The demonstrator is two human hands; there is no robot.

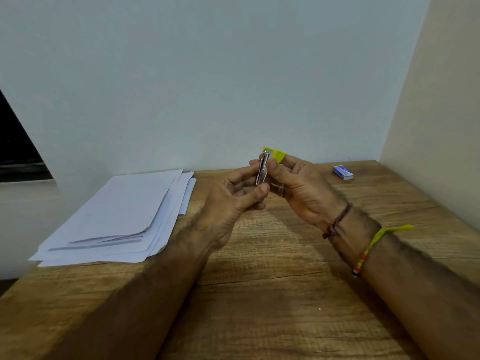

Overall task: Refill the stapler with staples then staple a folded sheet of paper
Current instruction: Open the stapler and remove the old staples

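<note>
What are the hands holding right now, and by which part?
Both hold the stapler, raised above the table. The left hand pinches its lower metal end; the right hand grips its upper part near the yellow end.

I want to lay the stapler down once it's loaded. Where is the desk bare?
Bare wood runs between the paper stack and the small blue box, below the left hand and right hand holding the stapler. The desk's near middle is bare too. Left side is crowded with paper.

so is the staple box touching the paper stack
Apart. The head view shows the staple box far right on the table, the paper stack far left, both hands between.
</note>
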